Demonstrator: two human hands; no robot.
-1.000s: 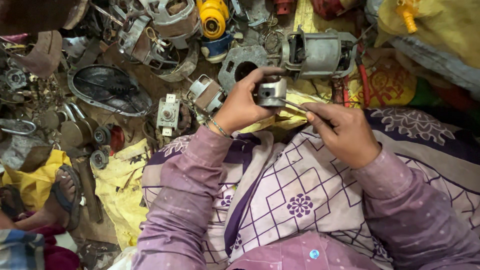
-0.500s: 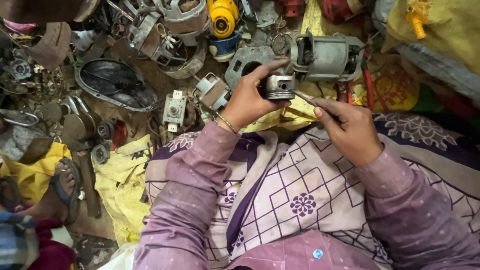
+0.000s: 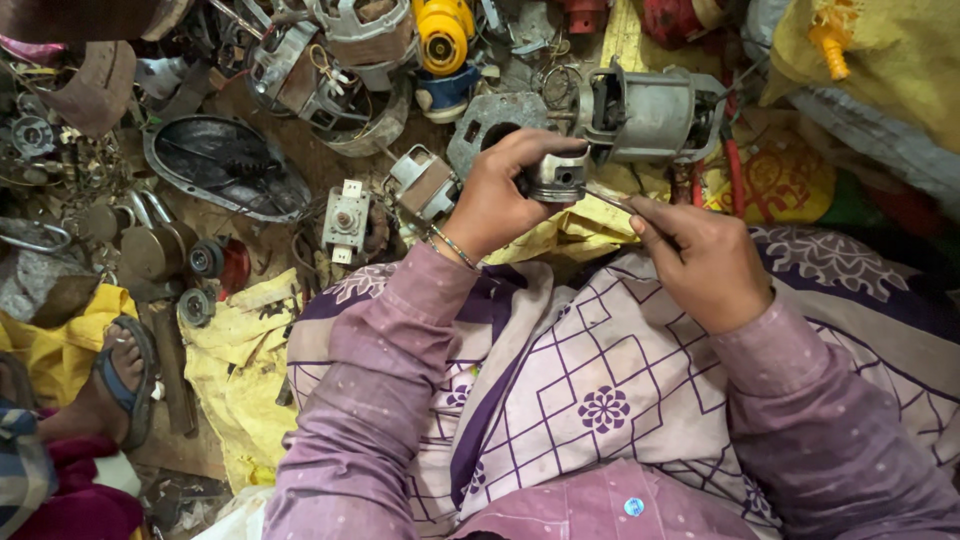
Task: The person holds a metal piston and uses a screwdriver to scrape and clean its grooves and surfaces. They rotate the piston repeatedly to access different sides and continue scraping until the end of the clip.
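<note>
A small round metal part [image 3: 556, 177] is held just above the centre of the frame by the left hand [image 3: 497, 195], whose fingers are clamped around it from the left and over the top. A thin metal tool [image 3: 612, 201] is pinched between the fingers of the right hand [image 3: 700, 262], and its tip is brought against the right side of the part. Both hands are raised over a patterned purple and white cloth [image 3: 600, 400] spread across the lap in the lower half of the frame.

Just behind the part, at the upper centre right, a grey motor housing [image 3: 650, 115] is seen lying on the floor among scrap. A yellow and blue motor piece [image 3: 445, 45] is found at the top centre, and a dark oval metal cover [image 3: 225, 180] at the upper left. A small motor with a white plate [image 3: 347, 218] lies left of the left hand. Yellow cloth [image 3: 240, 370] is spread at the lower left, near a sandalled foot [image 3: 120, 375] of another person.
</note>
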